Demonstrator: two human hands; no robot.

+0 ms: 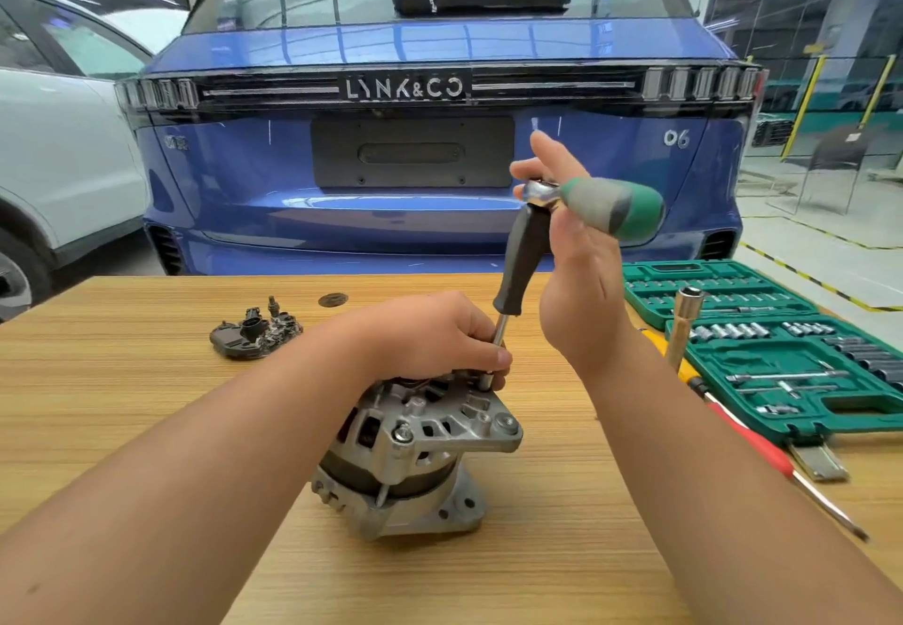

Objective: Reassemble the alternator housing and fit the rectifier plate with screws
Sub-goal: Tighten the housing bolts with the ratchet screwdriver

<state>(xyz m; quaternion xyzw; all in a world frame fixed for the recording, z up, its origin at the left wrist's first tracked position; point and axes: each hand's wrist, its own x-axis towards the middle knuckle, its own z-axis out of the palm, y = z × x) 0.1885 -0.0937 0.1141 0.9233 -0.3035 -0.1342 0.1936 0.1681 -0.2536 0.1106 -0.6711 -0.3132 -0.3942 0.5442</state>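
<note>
Behind your work stands the blue car [440, 145], and in front of it the pale wood-grain bench [146, 429] carries everything. On the bench's right side lies the open green socket-set case [782, 365]. At the centre, upright on its end, sits the silver cast-aluminium alternator housing [415, 458]; the dark rectifier plate with its black plastic connector [256, 333] lies well apart, back left, not yet fitted. Your right hand [581, 253] grips the green-and-grey ratchet handle [611, 206] atop the black-handled extension driver [520, 263]. Your left hand [440, 336] curls round the driver's steel tip at the housing's top edge (steadying it on a fastener, I judge). You appear to be tightening a housing bolt; next, keep the shaft square and turn until snug.
</note>
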